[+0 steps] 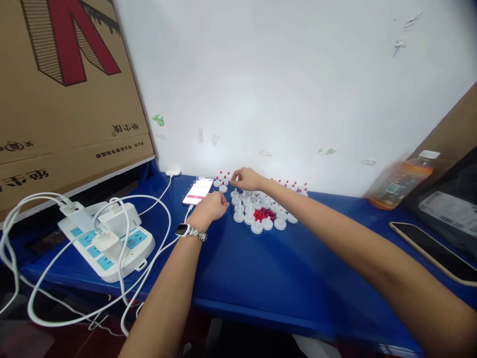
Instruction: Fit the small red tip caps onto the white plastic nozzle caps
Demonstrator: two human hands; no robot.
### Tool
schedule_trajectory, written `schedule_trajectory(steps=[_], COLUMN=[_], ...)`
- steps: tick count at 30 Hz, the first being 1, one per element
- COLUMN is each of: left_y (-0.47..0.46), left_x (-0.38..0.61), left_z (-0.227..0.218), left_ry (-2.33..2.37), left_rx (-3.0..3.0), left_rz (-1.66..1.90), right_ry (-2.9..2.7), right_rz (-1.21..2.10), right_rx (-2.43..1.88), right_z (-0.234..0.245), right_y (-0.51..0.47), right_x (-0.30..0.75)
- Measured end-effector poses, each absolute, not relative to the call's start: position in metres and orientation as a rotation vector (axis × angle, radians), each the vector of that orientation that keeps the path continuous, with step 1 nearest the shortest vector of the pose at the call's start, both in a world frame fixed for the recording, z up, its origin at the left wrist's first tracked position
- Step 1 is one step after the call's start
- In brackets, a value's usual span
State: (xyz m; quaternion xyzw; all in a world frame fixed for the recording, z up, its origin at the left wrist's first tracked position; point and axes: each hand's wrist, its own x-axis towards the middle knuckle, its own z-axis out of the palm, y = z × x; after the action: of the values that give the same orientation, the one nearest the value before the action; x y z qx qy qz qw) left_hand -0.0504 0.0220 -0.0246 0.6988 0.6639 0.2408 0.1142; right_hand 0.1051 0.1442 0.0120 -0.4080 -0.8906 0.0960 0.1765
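White nozzle caps point(239, 217) stand grouped on the blue table, ringed around a pile of small red tips point(264, 214). My right hand point(246, 179) reaches over the back of the group, with thumb and fingers pinched together near a few white caps wearing red tips point(223, 187). Whatever its fingertips hold is too small to make out. Just in front of these, my left hand point(214, 205) is closed with curled fingers, beside a lit phone point(198, 191). Its contents are hidden. More red-tipped caps point(294, 186) line the wall behind my right forearm.
A white power strip point(108, 243) with plugs and looping white cables lies on the left, before a large cardboard box point(74, 114). On the right are an orange drink bottle point(404, 180), a dark phone point(434, 251) and a black bag point(447, 199). A white wall point(283, 89) closes the back.
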Motion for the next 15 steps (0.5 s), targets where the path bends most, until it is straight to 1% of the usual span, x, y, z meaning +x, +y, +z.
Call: schedule_trajectory(steps=[2, 8, 12, 15], left_y=[0.021, 0.021, 0.021, 0.019], left_x=[-0.05, -0.056, -0.058, -0.053], left_z=[-0.024, -0.024, -0.023, -0.02], left_ry=[1.973, 2.074, 2.101, 2.111], left_rx=[2.027, 1.937, 1.922, 1.964], left_rz=[0.695, 0.672, 0.668, 0.812], right_ry=[-2.453, -2.509, -2.485, -2.356], right_rz=[0.226, 0.292, 0.29, 0.46], right_rx=[-1.192, -1.134, -1.138, -1.1], right_z=[0.011, -0.001, 0.001, 0.008], right_y=[0.147, 0.149, 0.145, 0.136], right_x=[0.099, 0.068, 0.064, 0.078])
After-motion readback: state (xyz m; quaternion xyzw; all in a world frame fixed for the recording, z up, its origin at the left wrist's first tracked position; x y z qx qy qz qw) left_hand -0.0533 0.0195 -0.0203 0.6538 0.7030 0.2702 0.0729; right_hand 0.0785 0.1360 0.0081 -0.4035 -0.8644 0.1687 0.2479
